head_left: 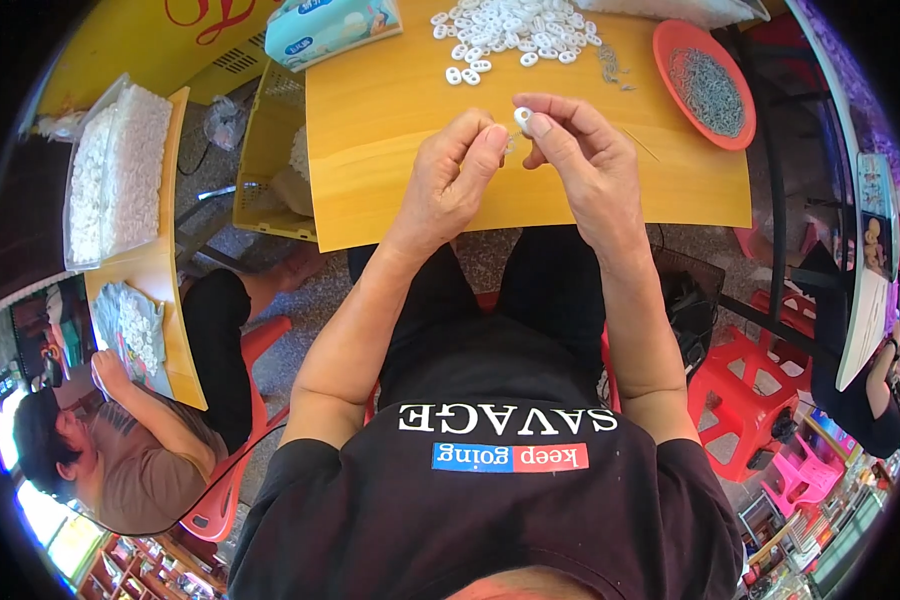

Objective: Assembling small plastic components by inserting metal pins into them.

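My right hand (588,165) pinches a small white plastic oval piece with holes (522,118) between thumb and fingers, held above the near half of the yellow table (370,190). Close beside it, my left hand (457,175) is closed in a pinch, thumb against the curled fingers. Something tiny and pale shows at its fingertips, too small to name. Beyond my hands lies a heap of similar white two-holed pieces (520,28). A few small metal parts (610,66) lie to the right of the heap.
An orange-red plate (667,62) of small metal parts stands at the right. A thin stick (642,146) lies nearby. A tissue pack (335,30) sits far left; a yellow crate (255,180) stands beside the table. At left, a person (150,450) works at another table. Red stools (740,390) stand right.
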### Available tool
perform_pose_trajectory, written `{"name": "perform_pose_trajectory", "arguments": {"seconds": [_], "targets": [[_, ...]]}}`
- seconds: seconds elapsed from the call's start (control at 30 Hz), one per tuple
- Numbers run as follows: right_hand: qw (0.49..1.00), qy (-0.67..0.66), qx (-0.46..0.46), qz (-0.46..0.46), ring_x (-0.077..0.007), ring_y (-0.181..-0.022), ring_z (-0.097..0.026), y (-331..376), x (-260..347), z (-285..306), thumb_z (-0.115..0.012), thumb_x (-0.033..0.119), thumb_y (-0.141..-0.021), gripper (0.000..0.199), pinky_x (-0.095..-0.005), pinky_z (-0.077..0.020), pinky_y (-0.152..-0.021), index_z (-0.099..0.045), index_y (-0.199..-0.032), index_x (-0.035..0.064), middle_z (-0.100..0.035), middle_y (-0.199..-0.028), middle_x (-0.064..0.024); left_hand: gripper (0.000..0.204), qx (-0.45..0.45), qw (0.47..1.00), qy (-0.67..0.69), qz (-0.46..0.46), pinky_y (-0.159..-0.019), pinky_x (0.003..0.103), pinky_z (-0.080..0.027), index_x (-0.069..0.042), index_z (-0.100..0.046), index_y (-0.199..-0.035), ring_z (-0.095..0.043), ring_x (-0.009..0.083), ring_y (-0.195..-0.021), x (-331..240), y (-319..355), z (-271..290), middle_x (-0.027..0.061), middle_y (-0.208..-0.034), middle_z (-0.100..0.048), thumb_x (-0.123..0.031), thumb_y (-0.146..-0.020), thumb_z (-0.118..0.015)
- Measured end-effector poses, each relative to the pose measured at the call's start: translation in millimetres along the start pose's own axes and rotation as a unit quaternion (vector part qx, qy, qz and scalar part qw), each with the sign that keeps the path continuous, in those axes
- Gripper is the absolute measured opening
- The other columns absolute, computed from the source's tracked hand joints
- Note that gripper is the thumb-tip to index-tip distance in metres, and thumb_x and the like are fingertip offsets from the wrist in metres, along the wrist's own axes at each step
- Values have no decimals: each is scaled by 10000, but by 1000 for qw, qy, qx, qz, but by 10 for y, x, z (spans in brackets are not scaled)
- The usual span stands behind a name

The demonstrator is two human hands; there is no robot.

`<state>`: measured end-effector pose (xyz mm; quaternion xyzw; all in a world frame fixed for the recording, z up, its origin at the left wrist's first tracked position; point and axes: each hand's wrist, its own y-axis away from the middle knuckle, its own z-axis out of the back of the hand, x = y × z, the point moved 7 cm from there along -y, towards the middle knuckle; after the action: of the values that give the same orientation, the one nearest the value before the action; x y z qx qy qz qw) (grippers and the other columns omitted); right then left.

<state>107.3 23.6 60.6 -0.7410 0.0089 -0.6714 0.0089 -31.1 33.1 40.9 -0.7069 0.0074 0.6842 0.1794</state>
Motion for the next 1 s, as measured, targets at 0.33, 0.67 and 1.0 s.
{"name": "perform_pose_trajectory", "arguments": {"seconds": [0.33,0.67,1.0], "targets": [[995,-101,-14,-14,-87,-732,-587,6,-39,48,-604,131,-945,264,-257,-522,-699,-625,-1143,-42,-639,-908,-47,239,11,1000,1,0,-577,246,-375,-6,-521,-810,-433,84,-644,-32,-16,17,13,-691,-481,-164,-988,-497],[995,-102,-18,-8,-81,-714,-586,43,-17,-8,-614,112,-936,223,-237,-529,-667,-648,-1101,-33,-644,-884,-45,204,9,998,-18,-56,-585,269,-396,8,-528,-826,-468,120,-647,-130,-35,-3,51,-693,-491,-140,-967,-530],[998,-55,-25,19,-104,-719,-609,44,28,-24,-619,102,-929,227,-260,-542,-677,-636,-1099,-47,-656,-907,-69,194,3,998,-25,-55,-576,277,-389,13,-525,-828,-461,131,-639,-142,-46,18,66,-692,-482,-128,-961,-531]]}}
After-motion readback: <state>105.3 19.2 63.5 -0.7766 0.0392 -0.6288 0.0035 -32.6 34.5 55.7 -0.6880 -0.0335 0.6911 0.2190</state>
